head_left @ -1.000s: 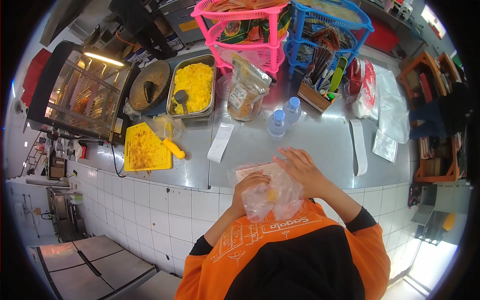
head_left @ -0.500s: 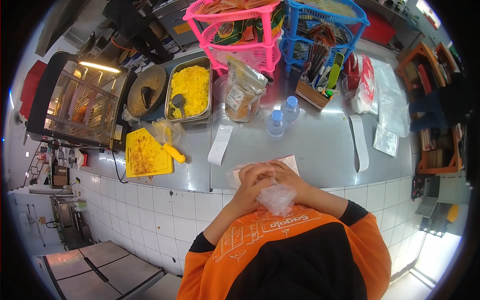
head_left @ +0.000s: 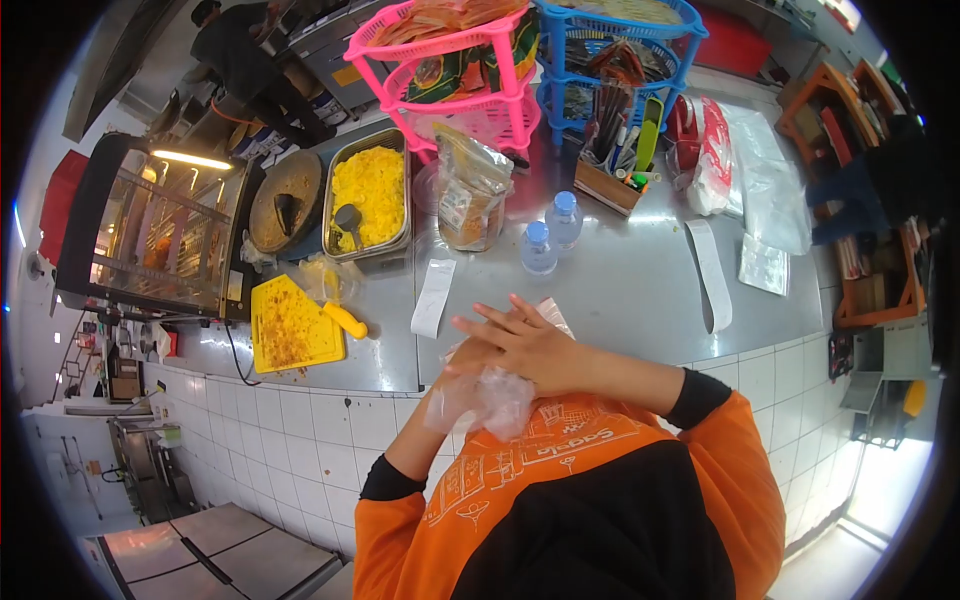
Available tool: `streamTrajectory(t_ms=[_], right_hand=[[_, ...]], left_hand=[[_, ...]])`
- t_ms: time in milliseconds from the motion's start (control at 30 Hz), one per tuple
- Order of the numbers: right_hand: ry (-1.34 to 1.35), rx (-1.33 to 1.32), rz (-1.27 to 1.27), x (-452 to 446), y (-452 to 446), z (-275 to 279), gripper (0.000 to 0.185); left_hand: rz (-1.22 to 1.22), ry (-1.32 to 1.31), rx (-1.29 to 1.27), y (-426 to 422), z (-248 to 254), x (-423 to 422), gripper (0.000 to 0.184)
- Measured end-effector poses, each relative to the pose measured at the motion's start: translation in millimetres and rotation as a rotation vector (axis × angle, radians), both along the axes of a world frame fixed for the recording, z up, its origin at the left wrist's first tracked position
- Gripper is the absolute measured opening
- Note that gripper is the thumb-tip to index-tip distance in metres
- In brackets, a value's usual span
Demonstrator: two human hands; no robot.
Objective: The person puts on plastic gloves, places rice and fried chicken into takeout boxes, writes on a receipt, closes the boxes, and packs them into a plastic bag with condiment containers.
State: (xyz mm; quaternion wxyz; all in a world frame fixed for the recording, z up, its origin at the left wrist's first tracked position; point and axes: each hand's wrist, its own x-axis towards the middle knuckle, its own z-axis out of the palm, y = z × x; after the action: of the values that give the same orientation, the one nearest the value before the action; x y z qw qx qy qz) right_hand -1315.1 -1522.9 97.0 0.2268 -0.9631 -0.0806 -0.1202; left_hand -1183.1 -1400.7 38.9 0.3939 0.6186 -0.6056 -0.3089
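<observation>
My right hand (head_left: 532, 352) lies across my left hand in front of the orange apron, its fingers stretched out and spread. Most of my left hand (head_left: 468, 358) is covered by it, so how its fingers lie cannot be made out. Crumpled clear plastic (head_left: 495, 402) hangs below both hands, against my left wrist; whether it is a bag or a thin glove is unclear. Behind my hands, a flat, pale packet (head_left: 558, 316) at the counter's edge is partly hidden. A white paper slip (head_left: 433, 298) lies just beyond on the steel counter (head_left: 620, 290).
Two blue-capped bottles (head_left: 538, 250) and a pouch (head_left: 472, 205) stand ahead. To the left are a yellow cutting board (head_left: 285, 335) with a yellow-handled knife (head_left: 345, 320), a tray of yellow food (head_left: 370, 190) and a heated display case (head_left: 160, 220). A person (head_left: 240, 55) stands far left.
My right hand has spread its fingers and moved left over my left hand. The clear plastic has shifted left. The view has turned slightly, showing more of the person at the back.
</observation>
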Motion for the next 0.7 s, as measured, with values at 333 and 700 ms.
streamTrajectory(t_ms=[333,700], right_hand=[[0.165,0.034,-0.2,2,18,32,0.09],[0.146,1.306,-0.206,-35,-74,-85,0.063]], left_hand=[[0.091,-0.061,-0.066,-18,21,1,0.044],[0.311,-0.125,-0.041,1,-10,-8,0.029]])
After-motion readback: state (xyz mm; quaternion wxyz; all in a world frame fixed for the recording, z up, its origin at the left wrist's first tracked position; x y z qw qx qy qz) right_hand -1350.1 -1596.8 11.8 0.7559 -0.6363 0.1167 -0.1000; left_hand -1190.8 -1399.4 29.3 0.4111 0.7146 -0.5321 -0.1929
